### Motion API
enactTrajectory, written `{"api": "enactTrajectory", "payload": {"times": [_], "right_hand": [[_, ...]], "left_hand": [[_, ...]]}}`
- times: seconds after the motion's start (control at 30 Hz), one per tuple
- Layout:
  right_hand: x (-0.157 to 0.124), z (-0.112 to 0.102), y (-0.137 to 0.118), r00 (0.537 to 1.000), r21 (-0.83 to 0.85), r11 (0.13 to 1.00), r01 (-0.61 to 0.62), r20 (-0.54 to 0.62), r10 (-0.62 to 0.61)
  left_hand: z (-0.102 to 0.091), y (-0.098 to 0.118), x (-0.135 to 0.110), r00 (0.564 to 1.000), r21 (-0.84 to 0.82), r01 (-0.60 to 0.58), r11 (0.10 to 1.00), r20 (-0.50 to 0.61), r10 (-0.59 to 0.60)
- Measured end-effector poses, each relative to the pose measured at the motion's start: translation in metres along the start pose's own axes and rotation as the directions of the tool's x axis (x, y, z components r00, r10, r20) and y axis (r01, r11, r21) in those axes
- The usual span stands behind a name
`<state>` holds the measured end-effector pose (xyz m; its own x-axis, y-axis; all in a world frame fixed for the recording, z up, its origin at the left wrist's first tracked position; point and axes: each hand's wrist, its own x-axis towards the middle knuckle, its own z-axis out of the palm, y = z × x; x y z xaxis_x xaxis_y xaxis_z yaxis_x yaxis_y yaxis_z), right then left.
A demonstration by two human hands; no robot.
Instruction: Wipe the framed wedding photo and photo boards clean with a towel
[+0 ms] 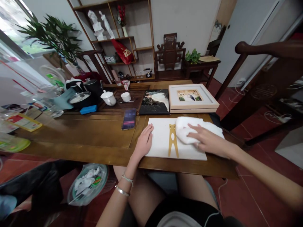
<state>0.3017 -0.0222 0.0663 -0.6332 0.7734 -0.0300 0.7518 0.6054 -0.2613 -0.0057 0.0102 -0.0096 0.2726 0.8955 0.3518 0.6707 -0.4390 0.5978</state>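
Observation:
A white rectangular panel [158,143] lies flat near the front edge of the table. On its face is a gold, fork-legged piece [173,137] that looks like a picture stand, with an oval opening in its middle. My left hand [144,142] rests over the panel's left edge, fingers stretched out and holding nothing. My right hand [205,138] presses a bunched white cloth [186,127] onto the panel's right side, its fingers gripping the cloth. The cloth hides the panel's upper right part and trails past its right edge.
Behind the panel lie a dark photo panel [155,102] and a framed photo [194,97]. A phone [129,119], white lidded cup [108,97], blue block [88,109] and bottles sit leftward. A lined waste bin [88,183] stands on the floor.

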Motion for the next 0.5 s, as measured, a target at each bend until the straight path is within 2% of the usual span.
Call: {"api": "enactTrajectory", "payload": {"times": [0.07, 0.13, 0.23, 0.33, 0.5], "right_hand": [[-0.028, 0.006, -0.031, 0.999, 0.032, 0.999, -0.012, 0.038, 0.011], [-0.052, 0.01, -0.055, 0.996, 0.067, 0.997, 0.031, 0.076, -0.036], [-0.063, 0.01, -0.065, 0.99, 0.101, 0.992, 0.069, 0.116, -0.08], [-0.038, 0.007, -0.045, 0.998, 0.098, 0.995, 0.025, 0.061, -0.032], [0.034, 0.013, -0.009, 0.985, 0.094, 0.991, -0.09, -0.14, 0.103]], "left_hand": [[0.0, 0.0, 0.0, 1.0, 0.002, 0.0, 1.0, 0.006, 0.0], [0.0, 0.0, 0.001, 1.0, 0.006, 0.003, 1.0, 0.013, -0.004], [0.0, 0.0, 0.002, 1.0, 0.007, 0.009, 1.0, 0.015, -0.009], [0.0, 0.001, 0.001, 1.0, 0.008, 0.008, 1.0, 0.021, -0.008], [-0.001, 0.001, 0.001, 1.0, 0.011, -0.002, 1.0, 0.016, 0.002]]}}
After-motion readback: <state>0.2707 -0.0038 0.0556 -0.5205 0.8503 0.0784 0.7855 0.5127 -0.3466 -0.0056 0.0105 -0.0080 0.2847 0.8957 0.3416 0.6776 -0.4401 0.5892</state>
